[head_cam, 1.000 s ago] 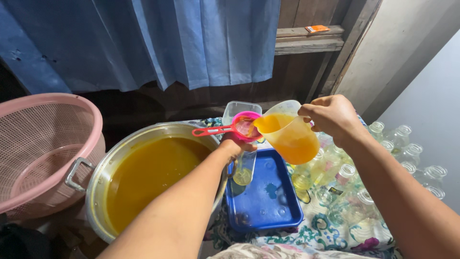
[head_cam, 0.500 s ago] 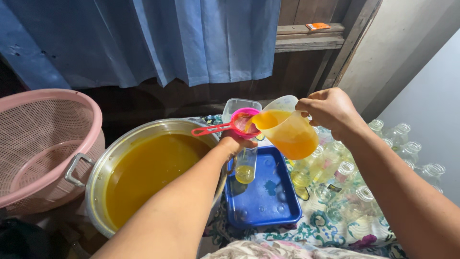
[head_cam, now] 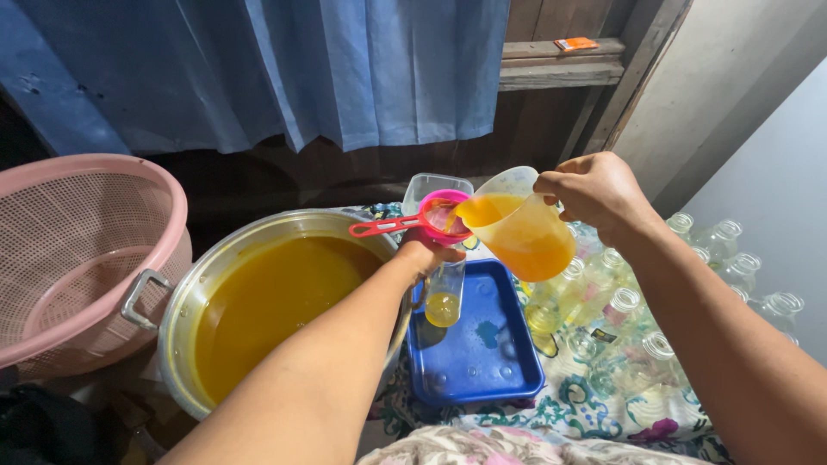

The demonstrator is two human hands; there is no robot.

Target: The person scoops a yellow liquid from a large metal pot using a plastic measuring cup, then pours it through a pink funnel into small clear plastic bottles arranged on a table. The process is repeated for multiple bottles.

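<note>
- Nearest, at 6 o'clock: edge of a floral cloth (head_cam: pixel 551 413) w/ teal & pink print, covering the table under everything.
- Blue tray (head_cam: pixel 482 362) sits on that cloth, wet, a few drops in it.
- Left hand (head_cam: pixel 428 257) reaches in from 7 o'clock, fingers wrapped tight round a clear glass bottle (head_cam: pixel 444 293) standing upright in the tray; a little yellow liquid at its bottom.
- On the bottle's mouth rests a pink funnel-strainer (head_cam: pixel 444 215), its red handle pointing toward 9 o'clock.
- Right hand (head_cam: pixel 594 194) comes from 4 o'clock, closed firmly on the handle side of a clear plastic jug (head_cam: pixel 517 228), approx. half full of orange liquid. Jug is tilted, spout touching the strainer rim at its 3 o'clock side.
- At 3 o'clock of the tray: a cluster of empty clear bottles (head_cam: pixel 637 301), upright, packed close.
- At 9 o'clock: big metal pot (head_cam: pixel 185 301) full of the same orange liquid, just beside the tray.
- Further toward 9: pink plastic basket (head_cam: pixel 86 250), touching the pot handle.
- Behind the strainer, 12 o'clock: a clear plastic container (head_cam: pixel 431 185), partly hidden.
- Farthest back: blue curtain (head_cam: pixel 284 69), wooden shelf (head_cam: pixel 560 65) at 1 o'clock.
</note>
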